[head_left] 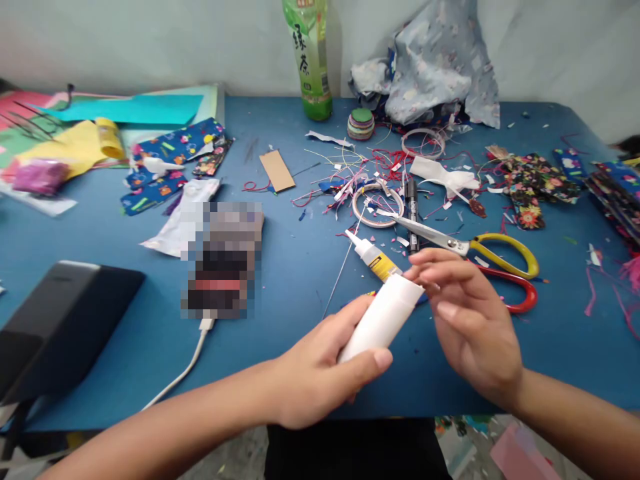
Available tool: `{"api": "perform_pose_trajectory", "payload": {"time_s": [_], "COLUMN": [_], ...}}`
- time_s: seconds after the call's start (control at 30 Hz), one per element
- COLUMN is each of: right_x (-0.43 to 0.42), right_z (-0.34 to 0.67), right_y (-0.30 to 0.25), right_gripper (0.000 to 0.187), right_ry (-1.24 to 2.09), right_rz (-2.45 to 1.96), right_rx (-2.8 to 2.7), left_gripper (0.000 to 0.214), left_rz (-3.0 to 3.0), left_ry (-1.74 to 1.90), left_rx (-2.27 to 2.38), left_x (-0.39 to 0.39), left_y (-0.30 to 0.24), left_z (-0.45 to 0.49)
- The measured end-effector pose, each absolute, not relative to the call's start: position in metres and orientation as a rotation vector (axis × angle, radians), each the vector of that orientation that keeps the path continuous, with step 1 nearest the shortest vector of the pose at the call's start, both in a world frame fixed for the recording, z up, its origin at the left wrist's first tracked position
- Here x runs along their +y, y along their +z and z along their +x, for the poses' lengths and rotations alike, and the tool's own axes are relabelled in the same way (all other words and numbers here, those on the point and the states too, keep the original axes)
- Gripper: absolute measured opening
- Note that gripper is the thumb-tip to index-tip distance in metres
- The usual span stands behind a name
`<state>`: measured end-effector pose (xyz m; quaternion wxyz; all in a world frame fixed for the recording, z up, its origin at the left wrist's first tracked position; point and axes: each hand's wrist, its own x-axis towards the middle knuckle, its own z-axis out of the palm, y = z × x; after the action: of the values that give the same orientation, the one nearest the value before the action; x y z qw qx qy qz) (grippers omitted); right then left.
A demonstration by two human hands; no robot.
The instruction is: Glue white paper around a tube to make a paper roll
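Note:
My left hand (320, 363) is wrapped round a white paper tube (385, 317), which tilts up and to the right. My right hand (473, 320) is beside the tube's upper end, its fingers apart and loosely bent. The fingertips are at the rim, but I cannot tell whether they touch it. Just beyond the tube lies a small glue bottle (373, 257) with a yellow label. Scissors (453, 243) with one yellow and one red handle lie behind my right hand, across a black marker (411, 213).
Tape rolls (379, 205), thread and paper scraps litter the middle. A green tea bottle (313, 67) stands at the back, near crumpled fabric (430, 73). To the left are a cardboard piece (277, 171), a blurred-out device (225, 260) with a white cable and a black box-shaped object (70, 327).

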<state>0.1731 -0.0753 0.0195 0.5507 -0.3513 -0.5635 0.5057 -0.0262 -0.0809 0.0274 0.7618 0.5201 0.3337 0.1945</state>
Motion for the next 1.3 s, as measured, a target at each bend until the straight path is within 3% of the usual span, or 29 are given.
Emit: {"api": "perform_pose_trajectory", "payload": {"time_s": [0.13, 0.4, 0.47, 0.57, 0.67, 0.73, 0.97, 1.3], "right_x": [-0.068, -0.068, -0.068, -0.07, -0.075, -0.078, -0.081, -0.08], "right_z": [0.176, 0.173, 0.174, 0.173, 0.171, 0.17, 0.17, 0.168], "right_y": [0.016, 0.02, 0.021, 0.024, 0.027, 0.026, 0.021, 0.02], "right_gripper": [0.022, 0.017, 0.012, 0.017, 0.038, 0.036, 0.021, 0.017], "right_ry": [1.014, 0.972, 1.02, 1.237, 1.539, 1.628, 1.613, 1.653], "right_rz": [-0.815, -0.865, -0.834, -0.851, -0.884, -0.862, -0.811, -0.867], "right_rx": [-1.332, -1.315, -1.279, -1.289, -1.39, -1.454, -1.521, -1.501], "left_gripper": [0.056, 0.046, 0.047, 0.049, 0.047, 0.046, 0.046, 0.043], "left_rz": [0.94, 0.793, 0.766, 0.69, 0.589, 0.542, 0.53, 0.583], "left_ry": [0.406, 0.487, 0.472, 0.42, 0.389, 0.366, 0.325, 0.342], "left_rx": [0.69, 0.57, 0.524, 0.456, 0.381, 0.342, 0.305, 0.362], "left_x": [-0.081, -0.076, -0.073, -0.07, -0.069, -0.069, -0.068, -0.07], "left_y": [0.026, 0.024, 0.023, 0.022, 0.023, 0.022, 0.019, 0.017], "left_z": [-0.026, -0.024, -0.024, -0.024, -0.024, -0.025, -0.024, -0.024]}}
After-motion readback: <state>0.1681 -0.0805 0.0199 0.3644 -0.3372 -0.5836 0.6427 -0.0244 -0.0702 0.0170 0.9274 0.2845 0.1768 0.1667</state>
